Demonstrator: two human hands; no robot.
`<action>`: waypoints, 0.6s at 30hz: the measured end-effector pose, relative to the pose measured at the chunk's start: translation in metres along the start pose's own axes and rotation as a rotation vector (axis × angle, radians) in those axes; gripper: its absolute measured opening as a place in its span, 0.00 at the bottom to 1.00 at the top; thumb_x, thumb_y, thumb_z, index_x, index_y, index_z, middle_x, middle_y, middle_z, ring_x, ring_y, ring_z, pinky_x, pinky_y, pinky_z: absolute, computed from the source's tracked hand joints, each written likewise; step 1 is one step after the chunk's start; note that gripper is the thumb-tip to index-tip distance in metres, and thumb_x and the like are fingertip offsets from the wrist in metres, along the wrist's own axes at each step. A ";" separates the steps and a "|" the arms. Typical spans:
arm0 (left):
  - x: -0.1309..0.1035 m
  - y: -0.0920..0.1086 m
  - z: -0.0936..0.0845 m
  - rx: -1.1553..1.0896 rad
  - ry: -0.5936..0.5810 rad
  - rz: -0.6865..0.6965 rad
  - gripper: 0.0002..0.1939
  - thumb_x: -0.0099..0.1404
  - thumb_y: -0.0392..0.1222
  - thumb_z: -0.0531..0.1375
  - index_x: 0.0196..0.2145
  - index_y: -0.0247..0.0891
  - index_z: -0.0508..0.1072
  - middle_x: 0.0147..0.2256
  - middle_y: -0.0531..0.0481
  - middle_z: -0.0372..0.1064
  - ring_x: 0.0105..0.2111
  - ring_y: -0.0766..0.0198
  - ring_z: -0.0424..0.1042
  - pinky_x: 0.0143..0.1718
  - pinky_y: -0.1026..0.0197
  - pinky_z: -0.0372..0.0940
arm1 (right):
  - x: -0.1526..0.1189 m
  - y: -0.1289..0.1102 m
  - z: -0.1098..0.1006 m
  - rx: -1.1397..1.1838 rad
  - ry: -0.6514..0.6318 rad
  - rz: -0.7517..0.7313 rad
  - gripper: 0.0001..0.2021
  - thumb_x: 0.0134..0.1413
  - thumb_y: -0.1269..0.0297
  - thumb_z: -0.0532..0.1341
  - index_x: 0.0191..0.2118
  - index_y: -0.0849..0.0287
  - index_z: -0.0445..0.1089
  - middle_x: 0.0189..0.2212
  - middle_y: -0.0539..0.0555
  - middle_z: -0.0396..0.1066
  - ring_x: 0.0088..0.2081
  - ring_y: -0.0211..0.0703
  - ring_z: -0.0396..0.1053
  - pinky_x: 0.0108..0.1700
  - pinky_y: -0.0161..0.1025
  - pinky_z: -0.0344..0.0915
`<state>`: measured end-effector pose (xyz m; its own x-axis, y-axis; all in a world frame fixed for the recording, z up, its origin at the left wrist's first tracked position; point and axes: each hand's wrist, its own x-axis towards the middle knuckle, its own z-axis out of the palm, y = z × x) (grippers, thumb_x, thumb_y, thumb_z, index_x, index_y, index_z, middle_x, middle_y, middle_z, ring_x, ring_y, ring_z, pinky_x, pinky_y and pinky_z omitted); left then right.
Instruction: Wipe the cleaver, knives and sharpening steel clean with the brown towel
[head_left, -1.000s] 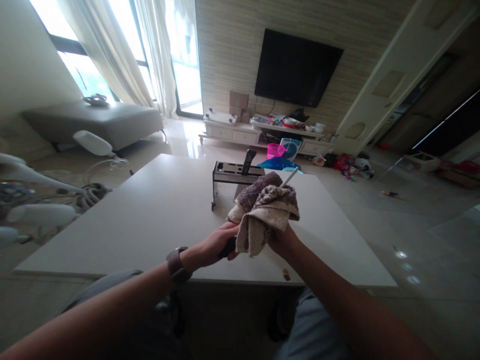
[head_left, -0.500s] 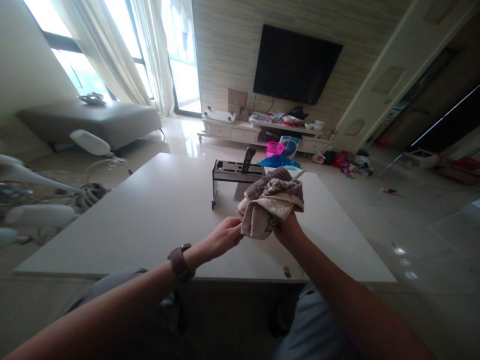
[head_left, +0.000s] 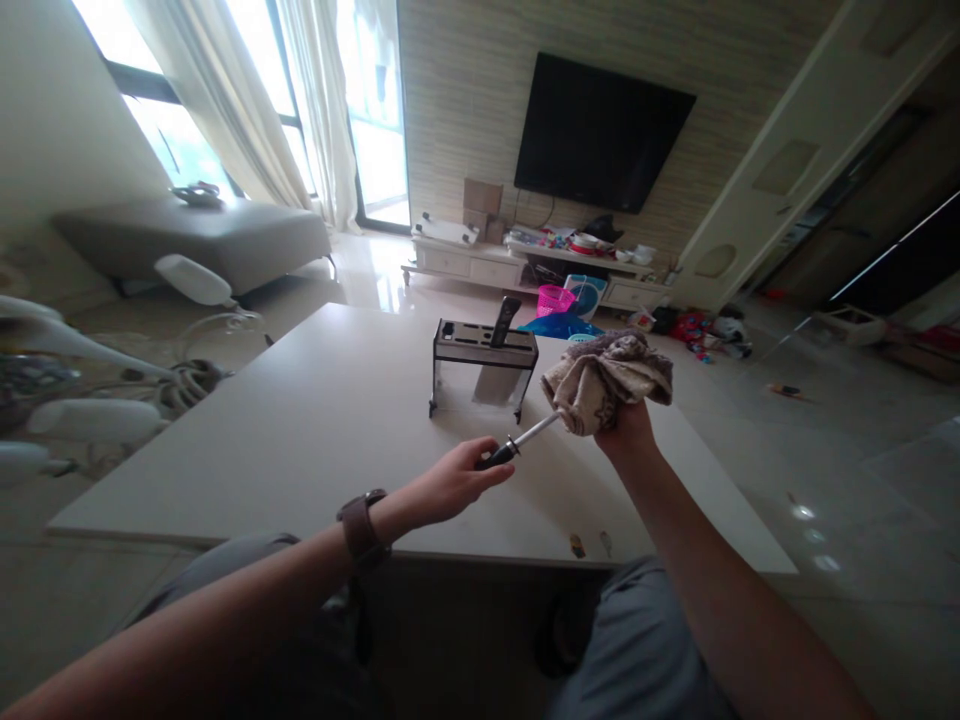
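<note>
The hands are apart, in front of the knife rack [head_left: 480,350]: the left hand [head_left: 450,482] grips the honing steel [head_left: 537,430] by its handle; the right hand [head_left: 628,430] clasps a bunched cloth [head_left: 606,382]. The shaft is bare near the handle, its tip hidden by cloth. One black-handled knife [head_left: 506,320] sits in the rack, on the bench [head_left: 300,430].

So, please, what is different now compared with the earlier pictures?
The right hand has moved the cloth to the right, away from the left hand. The rod now shows between cloth and black handle; its tip, earlier sticking out beyond the cloth, is out of sight. Unchanged: left hand on the handle, rack with knife on the table.
</note>
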<state>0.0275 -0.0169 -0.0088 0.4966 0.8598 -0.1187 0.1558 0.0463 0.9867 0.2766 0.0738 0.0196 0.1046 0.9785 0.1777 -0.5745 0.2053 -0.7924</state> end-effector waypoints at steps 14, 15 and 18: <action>0.009 -0.017 -0.012 0.143 0.032 -0.056 0.29 0.68 0.66 0.54 0.34 0.35 0.75 0.23 0.56 0.57 0.22 0.67 0.57 0.21 0.65 0.53 | 0.002 0.000 -0.008 0.031 0.004 0.027 0.10 0.56 0.55 0.66 0.43 0.47 0.76 0.44 0.46 0.82 0.54 0.46 0.77 0.55 0.51 0.76; 0.009 -0.017 -0.013 0.143 0.045 -0.050 0.29 0.69 0.66 0.54 0.34 0.35 0.75 0.22 0.56 0.56 0.21 0.67 0.56 0.21 0.65 0.52 | 0.002 0.001 -0.009 0.033 0.004 0.026 0.10 0.56 0.54 0.66 0.43 0.47 0.76 0.44 0.46 0.82 0.54 0.46 0.77 0.55 0.51 0.76; 0.010 -0.015 -0.014 0.121 0.071 -0.007 0.28 0.69 0.65 0.53 0.33 0.35 0.75 0.21 0.57 0.54 0.21 0.68 0.53 0.21 0.64 0.48 | 0.003 0.003 -0.009 0.042 0.013 0.018 0.10 0.57 0.54 0.65 0.43 0.48 0.77 0.44 0.46 0.82 0.54 0.45 0.76 0.58 0.49 0.74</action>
<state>0.0185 -0.0024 -0.0234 0.4341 0.8937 -0.1130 0.2632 -0.0059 0.9647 0.2825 0.0776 0.0130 0.1045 0.9823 0.1555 -0.6096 0.1868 -0.7704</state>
